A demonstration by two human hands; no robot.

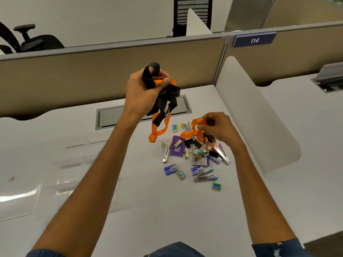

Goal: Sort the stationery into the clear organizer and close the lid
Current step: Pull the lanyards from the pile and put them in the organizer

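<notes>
My left hand (143, 91) is raised above the desk, gripping a bunch of black and orange lanyards (163, 101) whose loops hang down toward the pile. My right hand (217, 127) pinches an orange lanyard (196, 127) that trails into the stationery pile (194, 156). The pile holds staple removers, staple boxes, erasers, binder clips and a purple box. The clear organizer (61, 164) lies on the desk to the left with its lid open, hard to make out against the white top.
A grey cable hatch (115, 115) is set into the desk behind the pile. A white curved divider (259, 115) stands to the right. Beige partition panels run along the back, with a sign reading 114 (254, 40).
</notes>
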